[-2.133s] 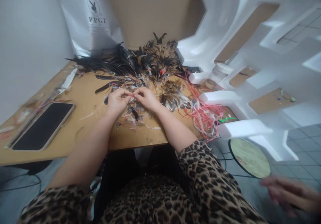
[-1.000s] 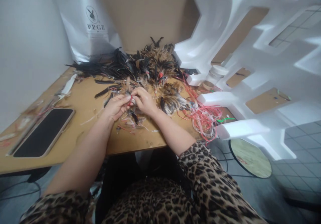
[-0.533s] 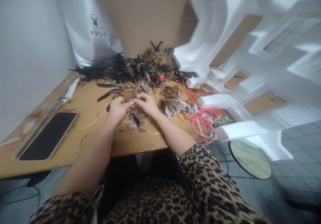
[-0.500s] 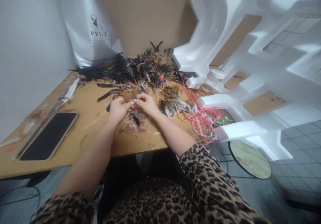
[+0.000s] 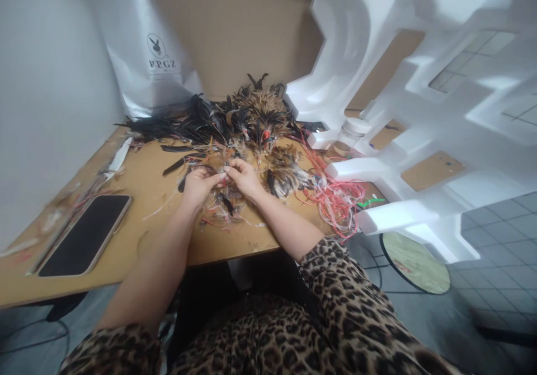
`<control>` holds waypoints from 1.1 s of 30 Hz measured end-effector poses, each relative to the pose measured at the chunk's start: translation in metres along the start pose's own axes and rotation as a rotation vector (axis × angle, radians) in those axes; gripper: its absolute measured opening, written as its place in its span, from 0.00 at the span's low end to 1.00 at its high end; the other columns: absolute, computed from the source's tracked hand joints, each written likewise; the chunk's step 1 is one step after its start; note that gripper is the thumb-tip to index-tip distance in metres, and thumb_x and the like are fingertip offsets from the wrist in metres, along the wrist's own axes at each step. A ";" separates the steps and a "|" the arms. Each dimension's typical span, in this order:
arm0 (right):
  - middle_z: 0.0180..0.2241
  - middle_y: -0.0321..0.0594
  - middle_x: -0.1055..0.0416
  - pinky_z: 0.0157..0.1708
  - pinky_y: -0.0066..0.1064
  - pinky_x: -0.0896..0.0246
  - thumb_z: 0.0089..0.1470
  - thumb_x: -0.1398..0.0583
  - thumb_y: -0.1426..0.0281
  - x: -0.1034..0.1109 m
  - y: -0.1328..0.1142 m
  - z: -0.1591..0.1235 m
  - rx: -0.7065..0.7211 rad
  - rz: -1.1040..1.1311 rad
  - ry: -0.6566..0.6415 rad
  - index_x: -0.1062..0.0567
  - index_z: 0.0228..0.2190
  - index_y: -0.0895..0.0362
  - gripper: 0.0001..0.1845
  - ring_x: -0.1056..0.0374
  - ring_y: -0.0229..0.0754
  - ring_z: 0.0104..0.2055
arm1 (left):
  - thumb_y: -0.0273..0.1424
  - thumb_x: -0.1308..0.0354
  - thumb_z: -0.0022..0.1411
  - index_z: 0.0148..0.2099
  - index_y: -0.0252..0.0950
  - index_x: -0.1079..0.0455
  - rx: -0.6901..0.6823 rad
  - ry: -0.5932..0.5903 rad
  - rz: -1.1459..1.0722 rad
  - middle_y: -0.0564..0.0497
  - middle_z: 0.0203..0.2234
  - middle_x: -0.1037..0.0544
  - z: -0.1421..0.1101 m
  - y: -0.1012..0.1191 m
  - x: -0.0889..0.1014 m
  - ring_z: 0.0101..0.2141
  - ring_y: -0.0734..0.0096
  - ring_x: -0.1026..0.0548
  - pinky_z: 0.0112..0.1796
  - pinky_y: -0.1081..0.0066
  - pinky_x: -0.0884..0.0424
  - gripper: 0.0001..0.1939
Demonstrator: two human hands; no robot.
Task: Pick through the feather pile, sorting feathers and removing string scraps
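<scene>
My left hand [image 5: 200, 187] and my right hand [image 5: 244, 179] meet over the table [image 5: 155, 168], fingertips pinched together. Between them is a small tuft of orange-brown feathers [image 5: 218, 156], its lower ends hidden by the fingers. Under the hands lie loose dark feathers [image 5: 226, 204] with thin pink and white strands. To the right of my right hand sits a bundle of grey-and-white feathers [image 5: 289, 180]. Behind the hands rises a heap of brown feathers [image 5: 262, 106], with long black feathers [image 5: 153, 126] lying to its left.
A phone [image 5: 86, 235] lies at the left. Tangled pink strings [image 5: 339, 207] cover the table's right side, near a lidded jar [image 5: 353, 131]. White foam packing [image 5: 390, 218] overhangs the right edge. A silver bag [image 5: 142, 50] stands at the back; a round stool [image 5: 415, 263] is below right.
The view has shifted slightly. My hands stay pinched together in nearly the same place, and the feather tuft between them has tilted a little and looks blurred.
</scene>
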State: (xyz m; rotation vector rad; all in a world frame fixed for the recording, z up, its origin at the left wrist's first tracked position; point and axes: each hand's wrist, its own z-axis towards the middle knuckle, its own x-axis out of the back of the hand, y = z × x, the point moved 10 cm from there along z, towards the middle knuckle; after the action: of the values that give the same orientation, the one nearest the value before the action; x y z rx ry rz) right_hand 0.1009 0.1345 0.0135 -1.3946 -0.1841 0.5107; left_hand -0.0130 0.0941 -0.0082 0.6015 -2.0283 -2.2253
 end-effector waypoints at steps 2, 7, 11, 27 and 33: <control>0.19 0.28 0.37 0.27 0.23 0.44 0.42 0.38 0.59 0.000 0.000 0.000 0.024 -0.023 -0.006 0.36 0.23 0.57 0.16 0.41 0.30 0.22 | 0.31 0.30 0.36 0.25 0.31 0.31 -0.015 0.003 0.041 0.52 0.18 0.26 0.001 -0.001 0.002 0.18 0.78 0.31 0.22 0.76 0.35 0.14; 0.17 0.27 0.38 0.24 0.23 0.46 0.41 0.37 0.58 -0.003 0.010 0.000 -0.043 0.074 -0.002 0.37 0.23 0.57 0.18 0.43 0.29 0.20 | 0.29 0.31 0.36 0.23 0.32 0.31 -0.029 -0.005 0.010 0.54 0.15 0.28 0.002 0.000 0.004 0.16 0.81 0.33 0.21 0.78 0.38 0.13; 0.16 0.26 0.38 0.22 0.22 0.46 0.38 0.35 0.57 -0.010 0.019 -0.001 -0.138 0.236 -0.024 0.38 0.23 0.57 0.21 0.43 0.28 0.18 | 0.31 0.31 0.35 0.26 0.32 0.30 0.055 -0.051 -0.106 0.51 0.18 0.26 -0.001 -0.003 -0.005 0.19 0.75 0.29 0.25 0.74 0.33 0.14; 0.20 0.30 0.32 0.25 0.24 0.40 0.39 0.36 0.67 -0.005 0.011 -0.007 -0.116 0.061 0.033 0.29 0.26 0.59 0.10 0.38 0.30 0.21 | 0.28 0.31 0.33 0.24 0.33 0.32 0.098 0.068 -0.213 0.54 0.18 0.26 -0.002 -0.004 0.002 0.18 0.80 0.31 0.23 0.76 0.34 0.14; 0.20 0.32 0.32 0.25 0.24 0.41 0.42 0.38 0.68 0.000 0.016 -0.006 -0.102 -0.020 0.038 0.29 0.25 0.60 0.08 0.38 0.30 0.21 | 0.30 0.32 0.36 0.23 0.33 0.32 0.011 0.093 -0.127 0.54 0.17 0.27 0.000 -0.004 0.006 0.18 0.79 0.32 0.24 0.75 0.34 0.12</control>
State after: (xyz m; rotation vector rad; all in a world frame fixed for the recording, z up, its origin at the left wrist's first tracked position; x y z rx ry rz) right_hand 0.0993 0.1309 -0.0028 -1.4998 -0.1957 0.4628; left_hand -0.0182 0.0930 -0.0136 0.8410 -2.0117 -2.2093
